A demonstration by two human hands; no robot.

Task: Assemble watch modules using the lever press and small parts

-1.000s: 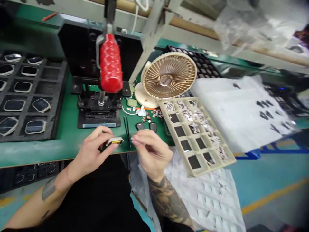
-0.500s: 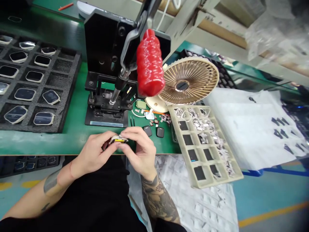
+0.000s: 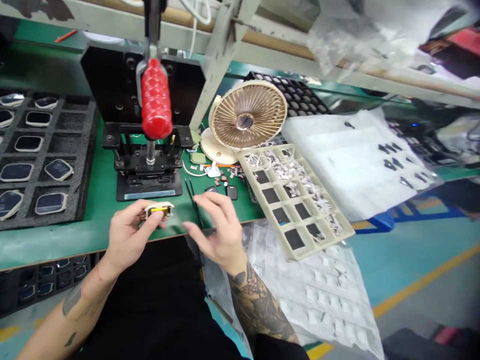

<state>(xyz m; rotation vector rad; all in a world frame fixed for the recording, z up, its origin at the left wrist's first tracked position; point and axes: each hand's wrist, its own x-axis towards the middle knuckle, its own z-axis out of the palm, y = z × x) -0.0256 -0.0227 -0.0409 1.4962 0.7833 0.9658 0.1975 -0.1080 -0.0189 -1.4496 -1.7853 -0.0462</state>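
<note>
My left hand [image 3: 129, 234] is closed around a smartwatch case [image 3: 159, 210] with a pale frame and a yellow part showing inside, just above the bench's front edge. My right hand [image 3: 222, 232] is open, thumb and fingers apart with nothing between them. Its fingertips are beside a pair of black tweezers [image 3: 192, 199] lying on the green mat [image 3: 97, 210]; I cannot tell whether they touch. Two small black square parts lie beyond the right hand, one of them the black part [image 3: 232, 192] and the other partly hidden by the fingers.
A hand press [image 3: 148, 172] with a red handle [image 3: 156, 102] stands ahead. On the left lies a black foam tray [image 3: 83, 170] of watch screens. To the right are a fan [image 3: 247, 117], a compartment box [image 3: 290, 250] of small parts and a white foam sheet [image 3: 333, 165].
My hands have parted. The left keeps the watch case and has moved left with it; the right has let go and opened towards the tweezers. The camera view has shifted.
</note>
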